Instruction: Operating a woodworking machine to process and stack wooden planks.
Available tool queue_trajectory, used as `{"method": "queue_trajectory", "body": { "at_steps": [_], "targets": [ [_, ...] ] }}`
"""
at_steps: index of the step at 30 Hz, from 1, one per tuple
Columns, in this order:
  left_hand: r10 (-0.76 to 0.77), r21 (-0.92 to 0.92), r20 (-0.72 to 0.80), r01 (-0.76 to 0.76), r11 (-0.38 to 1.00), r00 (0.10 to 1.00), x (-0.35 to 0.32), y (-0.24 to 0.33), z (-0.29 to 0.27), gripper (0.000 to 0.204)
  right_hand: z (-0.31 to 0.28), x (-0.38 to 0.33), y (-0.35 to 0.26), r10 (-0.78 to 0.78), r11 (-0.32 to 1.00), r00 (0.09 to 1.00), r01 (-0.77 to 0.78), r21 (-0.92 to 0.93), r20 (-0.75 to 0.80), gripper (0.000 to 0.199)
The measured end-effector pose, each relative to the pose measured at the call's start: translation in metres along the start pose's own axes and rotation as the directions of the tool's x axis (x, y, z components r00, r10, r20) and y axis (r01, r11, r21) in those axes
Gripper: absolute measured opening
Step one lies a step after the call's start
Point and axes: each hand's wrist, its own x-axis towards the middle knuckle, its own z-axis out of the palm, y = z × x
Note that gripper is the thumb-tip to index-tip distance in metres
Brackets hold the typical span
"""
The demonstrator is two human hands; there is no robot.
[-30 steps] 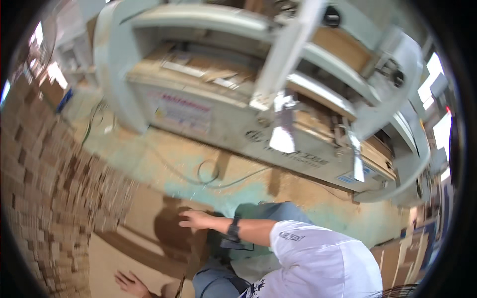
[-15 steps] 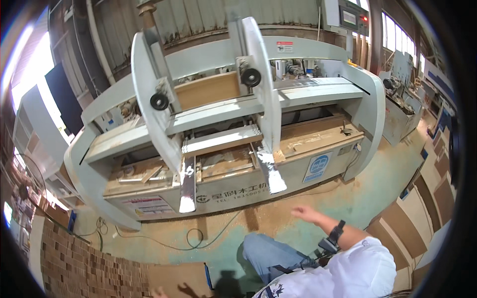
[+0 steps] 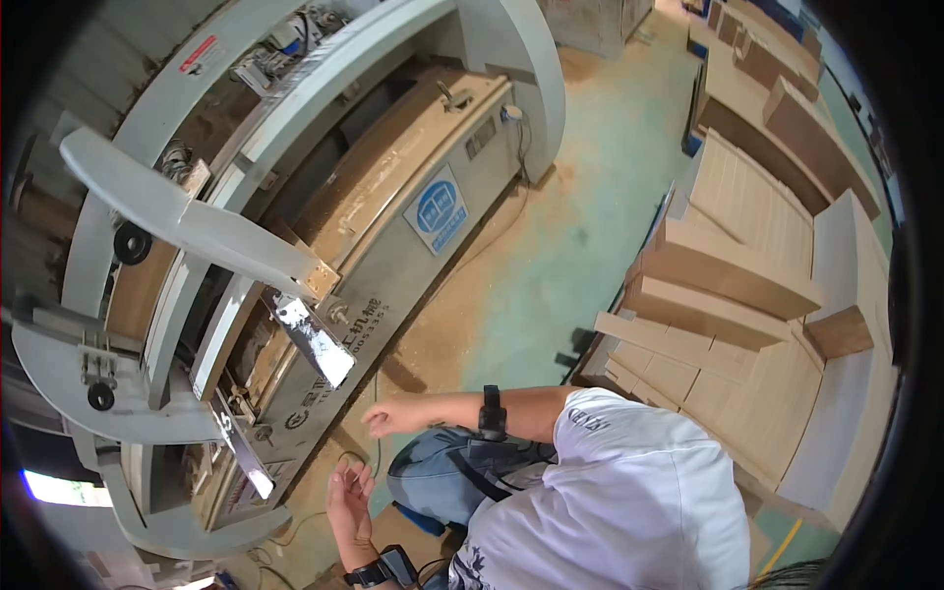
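Observation:
My left hand (image 3: 349, 500) is raised at the lower middle, its fingers loosely bent and apart, with nothing in it. Above and a little to its right, my right hand (image 3: 390, 415) has its fingers curled together, and no object shows in it. Both hands are in the air, clear of the machine. Nearest to them are the two flat metal arms, one (image 3: 317, 344) with worn white paint and a second (image 3: 244, 454) closer to my left hand. These stick out from the front of a large grey woodworking machine (image 3: 393, 285).
To the right, pale wooden boards (image 3: 747, 383) and panels lie stacked, with more wood stacks (image 3: 757, 118) beyond. Green floor (image 3: 531, 285) strewn with sawdust runs between machine and stacks. A thin cable (image 3: 378, 393) lies on the floor by the machine's base.
My view has swung to the right, so the machine now stands at the left and the wood stacks fill the right. My left hand has come up fully into view.

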Motion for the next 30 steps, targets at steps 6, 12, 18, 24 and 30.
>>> {"method": "queue_trajectory", "body": {
  "at_steps": [6,12,18,24,30],
  "targets": [
    [-0.079,-0.032,-0.108,0.076,0.997,0.991,-0.012,-0.022,-0.017,0.045,-0.001,-0.006,0.003,0.009,0.986,1.0,-0.004,0.164,-0.029,0.043],
    [-0.131,-0.365,-0.128,0.076,0.928,0.983,-0.047,-0.073,-0.058,0.04,0.021,-0.007,0.021,0.14,0.989,0.987,-0.143,0.038,0.073,0.044],
    [-0.247,-0.442,-0.091,0.183,0.878,0.965,-0.01,-0.102,-0.108,0.041,0.0,-0.027,0.068,0.411,0.844,0.893,-0.448,-0.295,-0.183,0.041],
    [-0.326,-0.339,0.025,0.315,0.886,0.945,0.043,-0.101,-0.169,0.043,-0.09,-0.174,0.109,0.089,-0.093,0.179,-0.978,-0.188,-0.98,0.055],
    [-0.557,-0.307,0.251,0.611,0.73,0.792,0.091,-0.106,-0.19,0.031,-0.12,-0.252,0.117,0.242,-0.283,-0.078,-0.959,0.007,-0.967,0.023]
  ]
}}
